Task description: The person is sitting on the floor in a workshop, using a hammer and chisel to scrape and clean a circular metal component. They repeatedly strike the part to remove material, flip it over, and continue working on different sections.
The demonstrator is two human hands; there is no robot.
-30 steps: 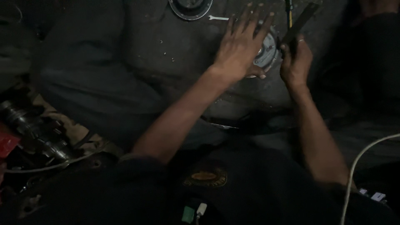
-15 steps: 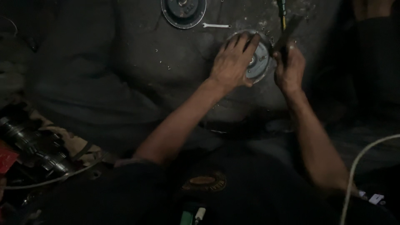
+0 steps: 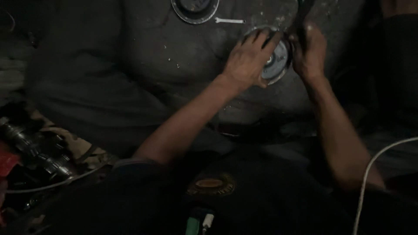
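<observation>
The left hand (image 3: 248, 61) is pressing down, fingers spread, on the round metal disc (image 3: 275, 65) lying on the grey floor (image 3: 130, 74); the right hand (image 3: 310, 54) is gripping what seems a dark tool (image 3: 300, 19) at its rim, so keeping the disc pinned flat is helping the tool bite

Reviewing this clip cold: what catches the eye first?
Both hands meet over a round metal disc at upper right: the left hand spread on it, the right hand gripping a dark tool. A small wrench lies beside a second disc at the top edge; a white cable curves at lower right.
</observation>
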